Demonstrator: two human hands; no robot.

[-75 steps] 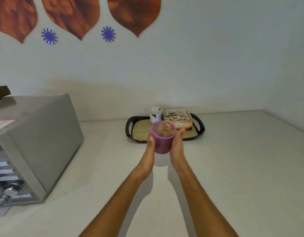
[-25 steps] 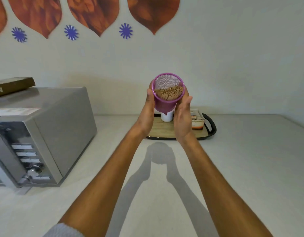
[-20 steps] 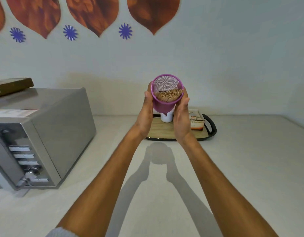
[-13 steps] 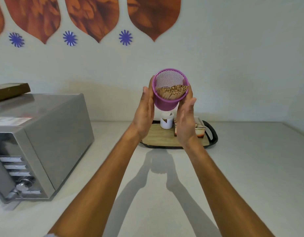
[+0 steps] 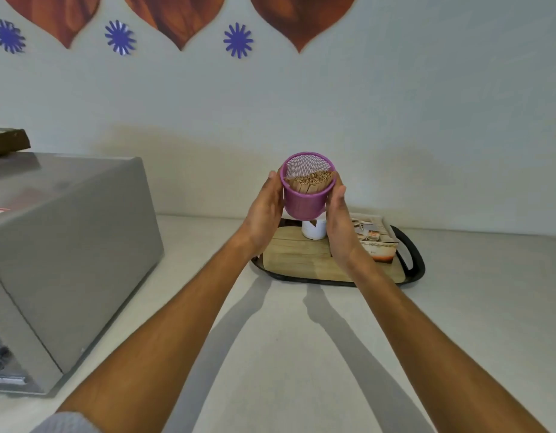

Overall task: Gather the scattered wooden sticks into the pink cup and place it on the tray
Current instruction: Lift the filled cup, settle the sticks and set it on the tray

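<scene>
The pink mesh cup [image 5: 304, 201] hangs in the air above the tray, tilted toward me so its mouth shows. A bundle of wooden sticks [image 5: 309, 181] stands inside it. My left hand [image 5: 264, 214] presses the cup's left side and my right hand [image 5: 340, 223] its right side. The black tray with a wooden floor [image 5: 295, 254] lies on the counter just behind and below the cup. No loose sticks show on the counter.
On the tray stand a small white cup [image 5: 314, 229], partly hidden by the pink cup, and an open box of sachets [image 5: 375, 242]. A grey microwave [image 5: 61, 245] fills the left side. The pale counter [image 5: 286, 354] meets the wall behind the tray.
The cup, held in both hands, rose from low over the counter to well above the tray, then came down slightly. The sticks have stayed inside it.
</scene>
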